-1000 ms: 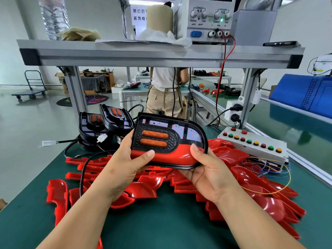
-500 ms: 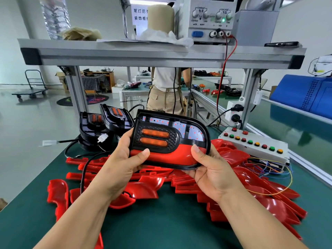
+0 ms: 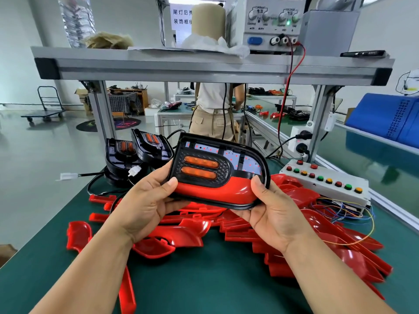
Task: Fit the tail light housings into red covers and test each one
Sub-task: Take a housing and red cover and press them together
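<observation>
I hold a black tail light housing (image 3: pixel 217 168) above the bench, facing me, with a red cover fitted along its lower edge. Two orange lamp strips glow on its left half and small red dots show on its upper panel. My left hand (image 3: pixel 147 200) grips its left end, thumb on the red cover. My right hand (image 3: pixel 272 211) grips its right end, thumb on the rim. Loose red covers (image 3: pixel 181 236) lie piled on the green bench below. Two more black housings (image 3: pixel 136 152) stand at the back left, their cables trailing.
A white switch box (image 3: pixel 326 180) with coloured buttons and loose wires sits at the right. A power supply (image 3: pixel 269 21) stands on the metal shelf (image 3: pixel 204 69) overhead, a red lead hanging down. A person stands at the bench behind. The bench's left edge is close.
The housing has risen slightly and tilted a bit more toward me in both hands. My grip is the same.
</observation>
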